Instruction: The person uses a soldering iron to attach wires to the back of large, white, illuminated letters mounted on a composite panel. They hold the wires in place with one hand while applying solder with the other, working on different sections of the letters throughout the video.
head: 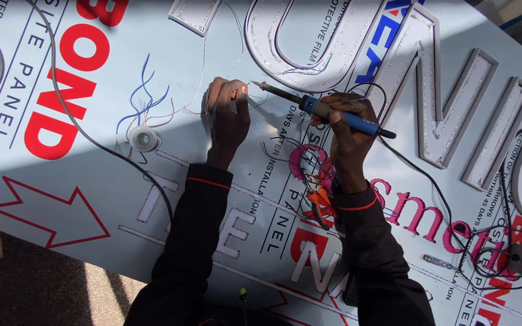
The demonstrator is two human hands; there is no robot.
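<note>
My right hand (344, 124) grips a soldering iron (333, 112) with a blue handle, its metal tip pointing left toward my left hand. My left hand (227, 115) pinches thin wires (246, 92) between its fingertips, right beside the iron's tip. Both hands rest over a large white sign panel (122, 72) covered with printed protective film. Raised white channel letters (454, 108) lined with small lights sit on the panel above and to the right of my hands.
A small spool of solder wire (145, 139) lies left of my left hand, near loose blue and red wires (143, 96). Orange-handled pliers (318, 199) lie under my right forearm. Black cables (92, 139) cross the panel. A small screwdriver (439, 261) lies at lower right.
</note>
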